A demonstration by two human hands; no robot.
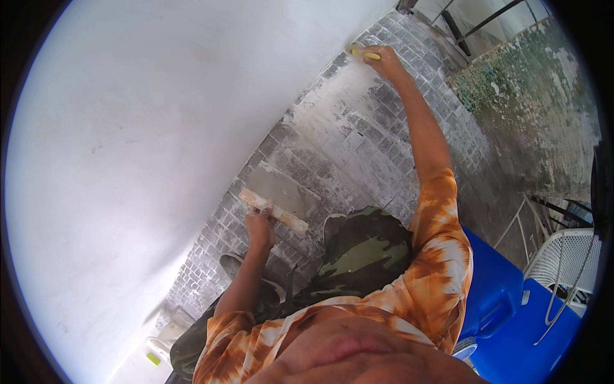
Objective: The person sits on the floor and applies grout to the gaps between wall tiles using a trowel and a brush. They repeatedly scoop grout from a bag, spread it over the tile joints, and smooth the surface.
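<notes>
My right hand [385, 61] reaches far forward on an outstretched arm. It is closed around a small tool with a yellow handle [370, 56]. That tool's head is at the foot of the white wall [153, 109], too small to tell whether it is a brush or a blade. Nearer to me, my left hand [259, 224] grips a wide plastering blade [274, 211] by its pale, stained wooden bar. The blade's flat grey plate extends away from me, above the floor and close to the wall.
White powder and smears cover the grey block-patterned floor [358, 144]. My camouflage-clad knee [371, 246] is bent below my arms. A peeling, green-stained wall [531, 96] rises at right. Blue plastic containers [489, 281] and a white mesh chair [566, 256] stand at lower right.
</notes>
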